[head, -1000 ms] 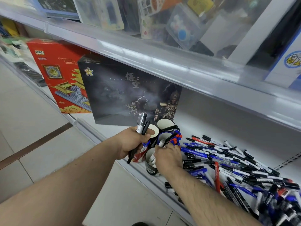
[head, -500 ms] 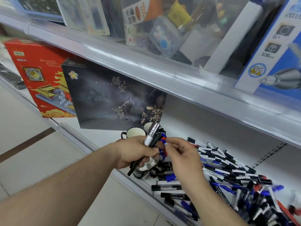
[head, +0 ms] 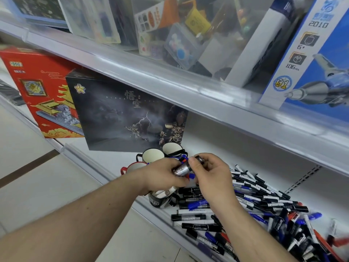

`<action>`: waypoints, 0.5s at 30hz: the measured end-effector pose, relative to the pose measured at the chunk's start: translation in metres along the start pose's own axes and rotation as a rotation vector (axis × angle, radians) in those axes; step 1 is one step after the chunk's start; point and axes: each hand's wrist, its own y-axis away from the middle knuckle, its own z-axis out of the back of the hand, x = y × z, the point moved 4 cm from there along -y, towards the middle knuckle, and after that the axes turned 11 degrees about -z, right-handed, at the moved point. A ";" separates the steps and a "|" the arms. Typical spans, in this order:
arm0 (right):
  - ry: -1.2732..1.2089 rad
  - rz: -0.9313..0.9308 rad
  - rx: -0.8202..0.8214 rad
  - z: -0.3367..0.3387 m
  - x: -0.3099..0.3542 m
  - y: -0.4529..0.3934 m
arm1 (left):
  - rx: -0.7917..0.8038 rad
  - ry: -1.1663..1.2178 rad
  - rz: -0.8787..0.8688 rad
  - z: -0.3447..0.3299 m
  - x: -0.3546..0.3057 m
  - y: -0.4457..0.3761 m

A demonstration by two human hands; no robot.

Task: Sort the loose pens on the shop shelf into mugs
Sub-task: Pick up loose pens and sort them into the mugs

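Observation:
A heap of loose black, blue and red pens [head: 268, 203] covers the white lower shelf [head: 217, 148] to the right. At its left stand several mugs: two black ones with cream insides [head: 152, 156] [head: 171, 148], a red one [head: 133, 167], and a black mug [head: 157, 199] holding white markers under my hands. My left hand [head: 160, 176] grips a bundle of markers [head: 182, 169], one silver-grey, above the mugs. My right hand [head: 209, 173] pinches the top end of that bundle. Fingers hide most of the bundle.
A dark boxed set [head: 120, 118] and a red building-block box [head: 37, 91] lean at the back left of the shelf. The upper shelf's edge [head: 170, 80] juts out overhead, with boxes and packets behind it. Tiled floor [head: 37, 176] lies at the left.
My right hand came up from the mugs and closed on the top of the marker bundle in my left hand. The view has swung right and moved closer.

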 end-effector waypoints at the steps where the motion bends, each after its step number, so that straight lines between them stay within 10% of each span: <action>1: -0.063 -0.024 -0.013 0.004 -0.001 0.000 | -0.019 0.110 0.021 0.005 0.004 0.001; 8: -0.588 -0.197 -0.239 0.032 -0.021 -0.022 | -0.673 0.856 0.167 0.059 0.037 0.002; 15: -0.381 -0.237 -0.184 -0.011 -0.042 -0.071 | -0.750 0.871 0.211 0.065 0.058 0.007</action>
